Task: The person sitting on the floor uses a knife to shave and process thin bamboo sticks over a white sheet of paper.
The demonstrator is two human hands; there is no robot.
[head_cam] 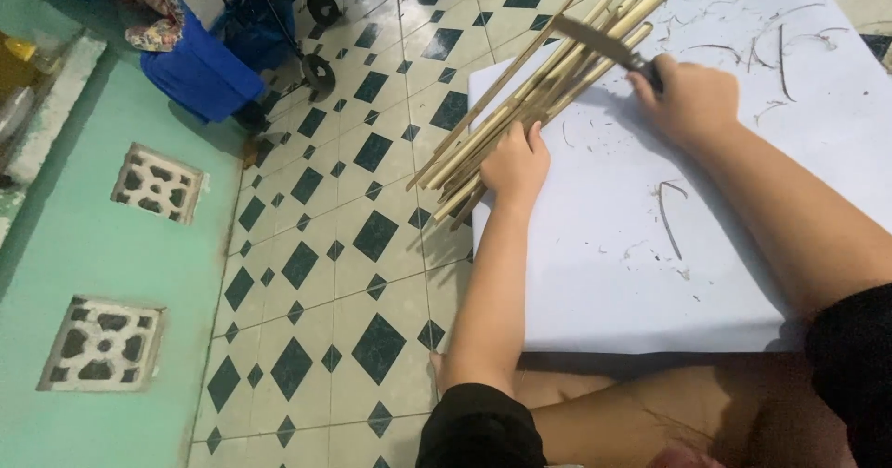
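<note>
1. Tiled flooring in cream with dark diamond insets [353, 245] fills the head view; a large white sheet [632, 273] lies over it, taken here as the landmark.
2. At the sheet's upper left corner lies a bundle of pale bamboo sticks [520, 105], fanned out, its lower ends jutting past the sheet's left edge onto the tiles.
3. The left hand [516, 163] is curled around the bundle's lower end, pinning the sticks together.
4. The right hand [692, 101], over the sheet's upper middle, is clenched on the handle of a dark-bladed knife [595, 40] whose blade rests across the sticks.
5. Thin curled shavings [743, 50] are scattered over the sheet's upper right and centre, so I judge some scraping done; how many sticks remain unworked cannot be told.
6. Left of the sheet stand a green wall [102, 245] and a blue bag [200, 68].
</note>
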